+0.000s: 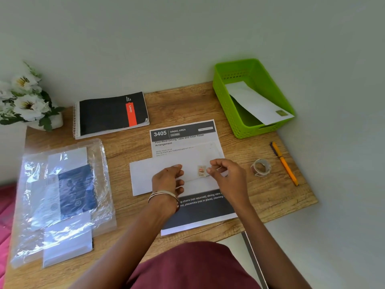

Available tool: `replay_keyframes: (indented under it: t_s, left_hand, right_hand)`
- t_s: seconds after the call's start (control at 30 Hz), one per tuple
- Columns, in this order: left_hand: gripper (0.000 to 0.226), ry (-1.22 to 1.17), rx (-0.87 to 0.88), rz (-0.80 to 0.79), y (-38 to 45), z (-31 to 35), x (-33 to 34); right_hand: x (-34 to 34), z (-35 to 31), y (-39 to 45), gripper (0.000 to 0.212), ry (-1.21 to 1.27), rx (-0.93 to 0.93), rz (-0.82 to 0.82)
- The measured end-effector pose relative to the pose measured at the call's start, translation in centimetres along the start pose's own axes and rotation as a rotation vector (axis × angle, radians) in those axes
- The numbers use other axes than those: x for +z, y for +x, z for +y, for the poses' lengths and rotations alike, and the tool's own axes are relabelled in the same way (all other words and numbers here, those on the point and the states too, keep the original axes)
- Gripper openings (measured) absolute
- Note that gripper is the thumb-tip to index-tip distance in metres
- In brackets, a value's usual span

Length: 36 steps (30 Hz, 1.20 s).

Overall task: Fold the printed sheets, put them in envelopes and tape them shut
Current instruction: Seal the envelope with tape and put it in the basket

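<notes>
A white envelope (145, 174) lies across a stack of printed sheets (183, 140) in the middle of the wooden table. A small patterned piece of tape (201, 171) sits on the envelope's flap edge. My left hand (168, 181) rests on the envelope with its fingers loosely bent, holding it flat. My right hand (225, 174) pinches the right end of the tape piece between thumb and fingertips. A roll of patterned tape (260, 167) stands on the table just right of my right hand.
A green basket (227, 99) at the back right holds a taped envelope (256, 103). An orange pen (285, 163) lies near the right edge. A black spiral notebook (112, 114), white flowers (25, 99) and a plastic bag of envelopes (62, 197) occupy the left side.
</notes>
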<state>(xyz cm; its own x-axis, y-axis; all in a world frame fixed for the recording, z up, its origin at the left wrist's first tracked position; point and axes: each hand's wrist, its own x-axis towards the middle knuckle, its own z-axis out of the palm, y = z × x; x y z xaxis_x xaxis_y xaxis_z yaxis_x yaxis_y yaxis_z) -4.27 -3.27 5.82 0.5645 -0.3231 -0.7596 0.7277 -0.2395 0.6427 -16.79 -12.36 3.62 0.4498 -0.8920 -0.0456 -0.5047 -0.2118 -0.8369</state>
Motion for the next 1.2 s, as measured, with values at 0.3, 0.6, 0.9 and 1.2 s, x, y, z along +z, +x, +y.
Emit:
replay_keyframes:
  t_s: [0.3,0.6,0.9,1.2]
  left_hand:
    - [0.011,0.088,0.047,0.009,0.4,-0.1,-0.4]
    - [0.01,0.369,0.155,-0.057,1.2,-0.9,-0.1]
    - [0.01,0.844,0.662,-0.081,2.1,0.8,1.5]
    - [0.019,1.074,0.832,-0.14,4.9,0.2,4.9]
  right_hand:
    - [2.1,0.4,1.0,0.034,-0.391,-0.03,-0.118]
    - [0.6,-0.4,1.7,0.013,0.032,0.102,-0.162]
    - [-2.8,-1.4,5.3,0.012,0.387,0.255,-0.09]
    - [-1.5,-1.0,9.2,0.019,-0.077,0.076,-0.293]
